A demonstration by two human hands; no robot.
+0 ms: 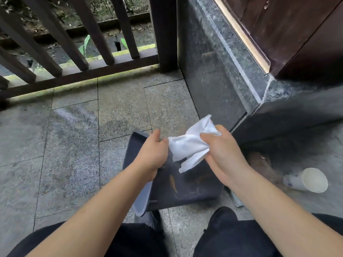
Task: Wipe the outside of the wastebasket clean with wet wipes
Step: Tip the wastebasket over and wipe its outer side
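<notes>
Hands (187, 154) (gripping wipe (189, 147)) above wastebasket (185, 188)

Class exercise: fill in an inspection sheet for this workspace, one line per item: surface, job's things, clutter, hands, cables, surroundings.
Surface: grey stone-tile floor, dusty and streaked.
Job's things: dark wastebasket lying on its side, orange smears on its wall; white wet wipe bunched, held above it.
Clutter: paper cup tipped over on the floor, right of the wastebasket.
Hands: left hand and right hand both grip the wet wipe.
Cables: nothing seen.
Surroundings: dark wooden railing ahead; polished stone plinth at right.
</notes>
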